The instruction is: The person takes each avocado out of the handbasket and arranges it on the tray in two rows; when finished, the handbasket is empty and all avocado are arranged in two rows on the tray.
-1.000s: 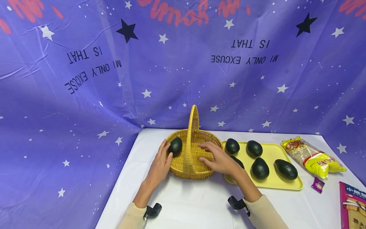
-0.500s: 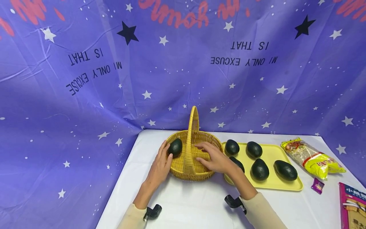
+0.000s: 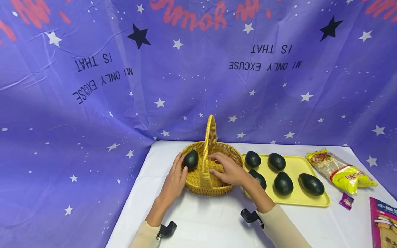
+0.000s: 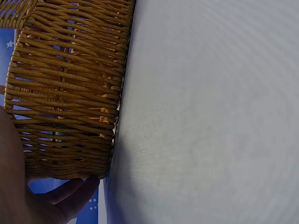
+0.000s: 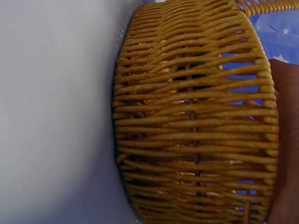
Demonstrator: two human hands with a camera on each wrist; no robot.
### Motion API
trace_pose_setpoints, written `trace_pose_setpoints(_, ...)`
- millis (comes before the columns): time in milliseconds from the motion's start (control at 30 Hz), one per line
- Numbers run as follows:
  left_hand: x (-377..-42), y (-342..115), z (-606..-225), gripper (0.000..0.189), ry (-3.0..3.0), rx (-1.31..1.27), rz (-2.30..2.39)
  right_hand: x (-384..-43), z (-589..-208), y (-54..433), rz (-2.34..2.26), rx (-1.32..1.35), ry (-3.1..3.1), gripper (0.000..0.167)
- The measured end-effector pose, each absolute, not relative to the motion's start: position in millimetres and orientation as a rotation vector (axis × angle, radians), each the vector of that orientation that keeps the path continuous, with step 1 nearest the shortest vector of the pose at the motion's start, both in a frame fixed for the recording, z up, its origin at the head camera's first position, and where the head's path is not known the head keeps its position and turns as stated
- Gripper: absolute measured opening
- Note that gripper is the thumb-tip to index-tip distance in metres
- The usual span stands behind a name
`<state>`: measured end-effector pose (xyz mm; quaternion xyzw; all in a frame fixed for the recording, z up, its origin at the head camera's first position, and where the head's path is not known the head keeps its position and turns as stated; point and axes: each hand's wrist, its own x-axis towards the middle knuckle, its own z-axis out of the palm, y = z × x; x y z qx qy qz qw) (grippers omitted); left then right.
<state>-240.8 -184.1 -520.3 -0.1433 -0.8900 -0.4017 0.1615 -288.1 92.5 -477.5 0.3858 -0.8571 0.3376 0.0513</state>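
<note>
A yellow wicker basket (image 3: pixel 193 182) with a tall arched handle (image 3: pixel 205 162) stands on the white table. One dark green avocado (image 3: pixel 191 159) lies inside at its left. My left hand (image 3: pixel 174 181) holds the basket's left side, thumb at the rim beside the avocado; in the left wrist view its fingers (image 4: pixel 81 196) lie along the outer wall. Over the basket's right half hovers my right hand (image 3: pixel 231 170), fingers spread and loosely bent, with nothing visible between them. The right wrist view mostly shows the woven wall (image 5: pixel 196 116), hiding those fingertips.
To the right is a yellow tray (image 3: pixel 297 165) bearing several avocados (image 3: pixel 283 184), one near my right forearm. Beyond it lie a yellow-and-clear snack bag (image 3: pixel 339 170), a small purple packet (image 3: pixel 346 201) and a pink-edged package (image 3: pixel 384 222). A purple star-print cloth (image 3: pixel 198 86) hangs behind.
My right hand has shifted slightly left, closer to the handle, and more of the avocado beside its forearm shows. The left hand and basket stay nearly still.
</note>
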Motion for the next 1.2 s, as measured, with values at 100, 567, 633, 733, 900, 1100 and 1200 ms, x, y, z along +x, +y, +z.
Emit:
trace_pose_setpoints(100,-240,-184,-521,0.056,-2.55,-0.404,-1.147,-288,-478,89,1.011,1.179,-2.614,0.05)
trace_pose_setpoints(567,-241,-185,-522,0.056,-2.564,-0.4,-1.138,-296,-472,81,0.922,1.235,-2.601,0.042)
trace_pose_setpoints(633,-241,-185,-522,0.055,-2.562,-0.4,-1.139,-298,-472,79,0.914,1.232,-2.629,0.04)
trace_pose_setpoints(733,-241,-185,-521,0.054,-2.558,-0.398,-1.139,-300,-471,76,0.908,1.234,-2.652,0.034)
trace_pose_setpoints(900,-242,-185,-521,0.054,-2.562,-0.401,-1.129,-305,-470,71,0.96,1.263,-2.651,0.03)
trace_pose_setpoints(1100,-241,-185,-520,0.054,-2.577,-0.393,-1.147,-311,-470,64,1.074,1.258,-2.688,0.053)
trace_pose_setpoints(1200,-240,-183,-519,0.054,-2.588,-0.391,-1.161,-313,-472,62,1.117,1.22,-2.72,0.059)
